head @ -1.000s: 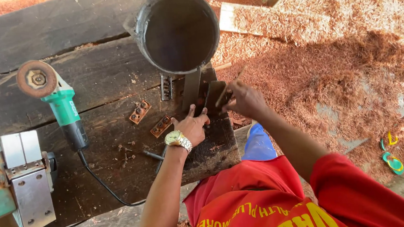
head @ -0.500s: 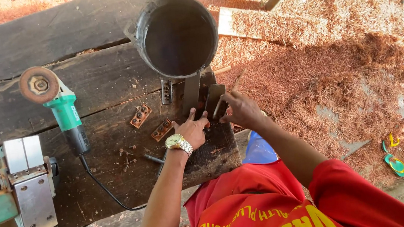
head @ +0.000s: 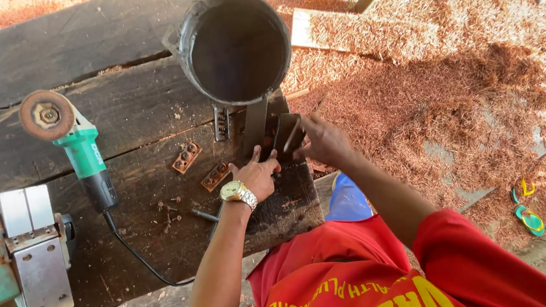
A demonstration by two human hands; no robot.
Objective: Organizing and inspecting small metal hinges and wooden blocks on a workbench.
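Head view: the left hand [head: 258, 174] presses flat, fingers spread, on the dark plate [head: 285, 139] at the tabletop [head: 119, 127] edge. The right hand [head: 325, 142] pinches a thin stick [head: 292, 134], possibly a pencil, tip against the plate. Marking seems underway; next calls for a steady plate.

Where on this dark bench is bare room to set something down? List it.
Bare planks lie behind the angle grinder, left of the black tub, and between the planer and the cord. It is crowded around the hinges, the screws and both hands, left and right.
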